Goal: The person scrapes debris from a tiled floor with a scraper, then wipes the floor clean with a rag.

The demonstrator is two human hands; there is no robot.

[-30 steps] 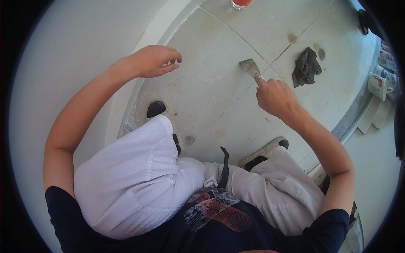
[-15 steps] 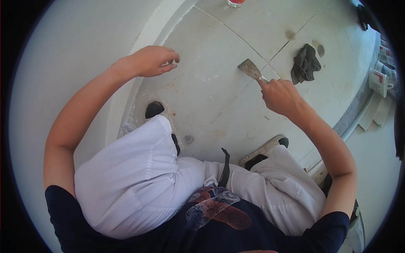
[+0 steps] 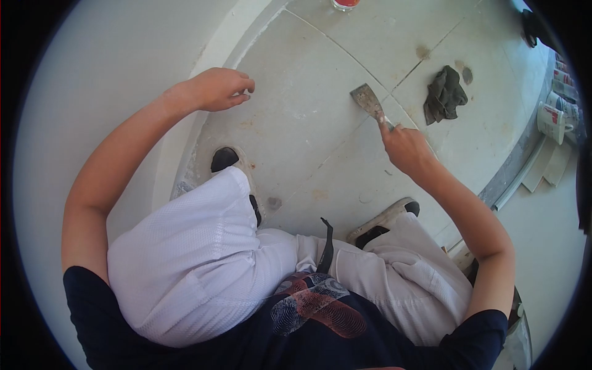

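Observation:
My right hand (image 3: 407, 148) is closed round the handle of a scraper (image 3: 368, 102). Its wide, stained metal blade points up and left over the pale tiles. Most of the handle is hidden in my fingers. My left hand (image 3: 222, 89) hangs near the wall's base on the left, empty, with loosely curled fingers and the thumb apart from them. A crumpled dark grey rag (image 3: 445, 95) lies on the floor to the right of the scraper, separate from my right hand.
Grout lines and brown stains mark the tiled floor (image 3: 296, 123). A white wall (image 3: 92, 92) rises at left. A red-and-clear container (image 3: 345, 4) stands at the top edge. White buckets (image 3: 552, 121) and flat strips (image 3: 546, 166) are at the right.
My right hand has turned slightly, and the scraper blade now points more steeply upward. My left hand has shifted a little to the left. The rag lies as before.

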